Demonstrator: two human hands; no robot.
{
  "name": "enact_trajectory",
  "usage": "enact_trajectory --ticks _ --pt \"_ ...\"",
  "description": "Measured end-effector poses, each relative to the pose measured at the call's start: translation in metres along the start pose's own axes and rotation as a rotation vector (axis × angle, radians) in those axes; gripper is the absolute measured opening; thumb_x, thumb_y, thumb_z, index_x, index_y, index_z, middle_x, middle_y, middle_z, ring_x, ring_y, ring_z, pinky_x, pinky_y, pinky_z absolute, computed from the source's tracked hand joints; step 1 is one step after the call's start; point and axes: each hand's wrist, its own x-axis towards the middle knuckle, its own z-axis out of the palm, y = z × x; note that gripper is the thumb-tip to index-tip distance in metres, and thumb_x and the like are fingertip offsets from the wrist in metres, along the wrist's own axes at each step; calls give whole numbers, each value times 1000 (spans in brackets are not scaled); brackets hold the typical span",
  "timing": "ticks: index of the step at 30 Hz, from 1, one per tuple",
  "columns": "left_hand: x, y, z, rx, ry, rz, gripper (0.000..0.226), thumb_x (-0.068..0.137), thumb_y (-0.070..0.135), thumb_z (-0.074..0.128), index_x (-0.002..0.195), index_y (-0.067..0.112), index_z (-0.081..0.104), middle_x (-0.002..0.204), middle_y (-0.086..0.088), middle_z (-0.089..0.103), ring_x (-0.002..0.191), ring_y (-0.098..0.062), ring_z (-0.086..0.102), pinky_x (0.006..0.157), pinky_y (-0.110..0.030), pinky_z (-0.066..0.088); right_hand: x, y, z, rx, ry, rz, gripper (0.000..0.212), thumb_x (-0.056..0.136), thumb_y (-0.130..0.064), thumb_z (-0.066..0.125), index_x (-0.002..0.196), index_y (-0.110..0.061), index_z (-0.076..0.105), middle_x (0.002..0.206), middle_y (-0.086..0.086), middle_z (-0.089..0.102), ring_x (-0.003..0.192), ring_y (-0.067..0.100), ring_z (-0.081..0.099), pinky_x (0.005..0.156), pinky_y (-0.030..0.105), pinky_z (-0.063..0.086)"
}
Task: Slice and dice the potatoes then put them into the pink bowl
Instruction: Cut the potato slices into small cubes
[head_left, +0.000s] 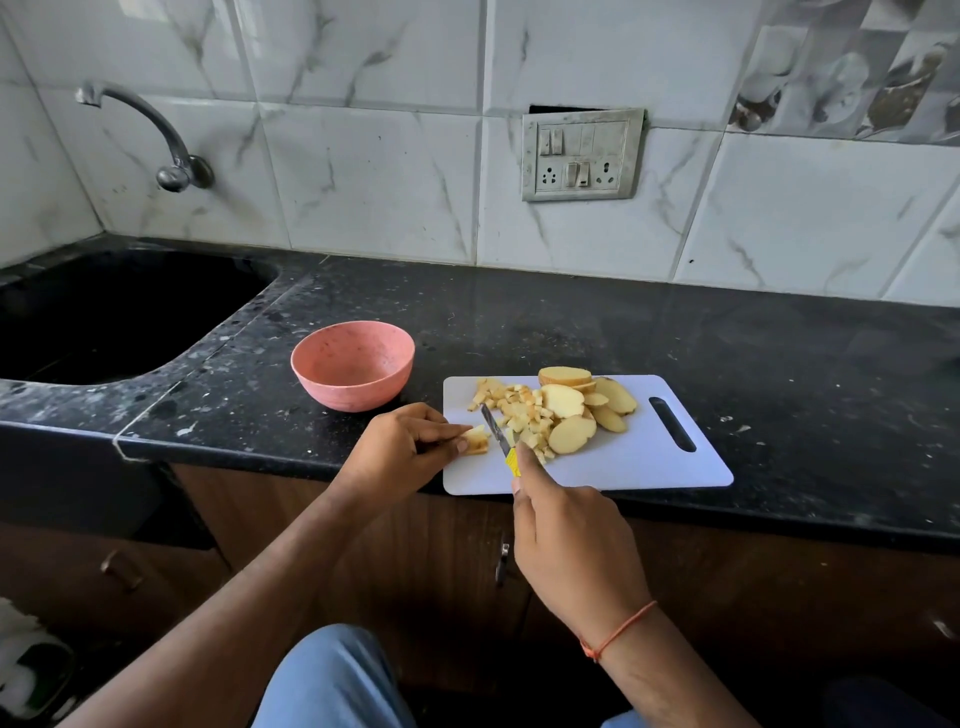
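A white cutting board (639, 462) lies on the black counter near its front edge. On it are round potato slices (571, 434) and a heap of diced potato (519, 408). My left hand (400, 447) pinches a small potato piece (477, 441) at the board's left edge. My right hand (566, 545) grips a yellow-handled knife (496, 428), its blade lying just right of that piece. The pink bowl (353, 366) stands upright to the left of the board, with nothing visible inside it.
A black sink (104, 322) is set into the counter at the far left, with a tap (156, 135) above it. A switch and socket plate (582, 156) is on the tiled wall. Cupboard doors (457, 561) sit below the counter edge.
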Motion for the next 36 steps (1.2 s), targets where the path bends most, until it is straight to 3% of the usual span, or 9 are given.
enact_trajectory --ticks 4,8,13,18,23,28,36 --pt "0 0 1 -2 4 -10 24 90 34 82 114 32 82 99 14 72 93 -9 70 71 -12 49 0 -7 3 -82 -8 -32 52 110 -36 40 159 -22 38 64 -7 54 54 11 49 46 24 29" --pt "1 -1 2 5 17 -13 23 90 28 84 113 30 83 97 12 72 92 -9 69 70 -12 50 1 -11 7 -154 -31 -35 56 110 -31 39 163 -20 27 74 -3 63 59 13 53 44 24 20" --pt "0 -6 6 59 65 45 20 90 24 85 110 22 85 95 13 69 88 -9 70 71 -13 50 10 -20 8 -256 -98 -31 61 107 -19 37 165 -16 17 83 3 64 65 18 50 46 27 22" --pt "-2 -5 6 71 71 102 24 90 25 84 114 23 83 94 10 69 87 -11 69 72 -20 55 24 -24 13 -263 -148 -9 62 105 -15 40 164 -15 22 100 9 71 82 23 64 60 32 40" --pt "-2 -5 7 76 97 81 26 89 27 85 115 26 82 88 8 65 81 -14 66 70 -25 56 20 -26 21 -266 -185 -1 63 105 -15 42 164 -13 20 98 8 70 78 21 61 60 32 42" --pt "-3 -4 7 73 84 67 26 90 28 84 115 26 82 90 8 64 83 -12 66 69 -14 50 4 -22 17 -273 -235 -4 64 106 -14 41 164 -14 14 92 6 69 70 19 56 60 34 45" --pt "-2 1 5 112 72 4 23 92 31 83 114 30 83 90 10 65 85 -8 64 68 -13 47 -17 -16 10 -238 -284 -48 66 107 -18 44 165 -18 11 85 3 68 68 18 60 59 34 50"
